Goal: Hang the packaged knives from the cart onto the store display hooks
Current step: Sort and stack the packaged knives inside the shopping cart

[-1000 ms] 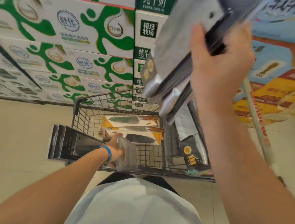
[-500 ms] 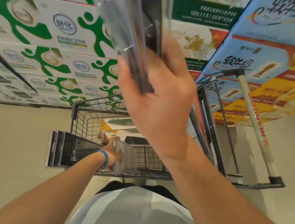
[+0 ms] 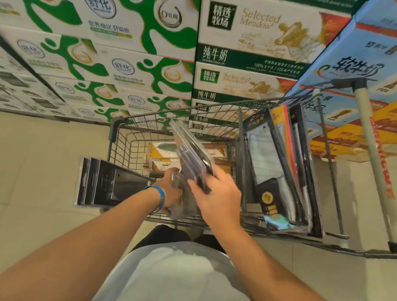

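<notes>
A wire shopping cart (image 3: 126, 150) stands in front of me on the floor. My right hand (image 3: 218, 199) grips a few clear-packaged knives (image 3: 189, 151) low over the cart's near edge. Right beside it my left hand (image 3: 170, 192), with a blue wristband, holds another clear package (image 3: 184, 204) against the cart's rim. More packaged knives (image 3: 273, 176) stand upright in the cart's right part, and yellow boxed knives (image 3: 163, 154) lie on its bottom. No display hooks are in view.
Stacked milk cartons (image 3: 138, 27) rise behind the cart, and blue and yellow cartons (image 3: 390, 83) stand to the right. Dark flat packages (image 3: 101, 182) stick out over the cart's left side. The cart's handle bar (image 3: 374, 162) runs along the right. Beige tiled floor lies all around.
My right hand has come down from high in front of the camera to the cart, bringing its knife packages next to my left hand. The left hand has stayed at the rim.
</notes>
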